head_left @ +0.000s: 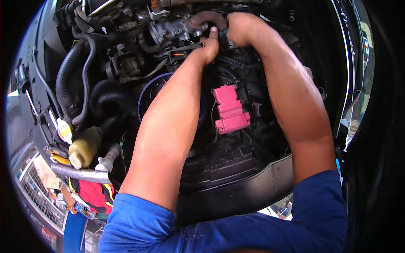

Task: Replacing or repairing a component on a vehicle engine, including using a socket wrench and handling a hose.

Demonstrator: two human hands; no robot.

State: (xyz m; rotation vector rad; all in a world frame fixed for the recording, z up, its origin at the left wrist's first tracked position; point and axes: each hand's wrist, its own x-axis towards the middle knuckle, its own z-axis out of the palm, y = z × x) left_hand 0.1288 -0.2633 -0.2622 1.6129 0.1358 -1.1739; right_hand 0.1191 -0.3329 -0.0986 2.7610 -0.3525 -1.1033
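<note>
Both my arms reach into a car's engine bay. My right hand [241, 28] is closed in a fist at the right end of a brownish curved hose [207, 17]. What its fingers hold is hidden; a small blue bit [224, 33] shows beside them. Just left of and below it, my left hand [208, 48] points its thumb up under the hose, its other fingers out of sight. A thin metal pipe end [201, 44] lies against that hand. The hose runs to a grey metal engine casting [168, 31] with bolts.
A pink battery terminal cover [231, 109] sits between my forearms. At the left are a ribbed black hose [69, 74], a yellowed reservoir [86, 147] and a white-necked bottle [109, 158]. Behind my left forearm shows a round blue-rimmed fan [145, 90]. The black front edge [236, 192] crosses near my body.
</note>
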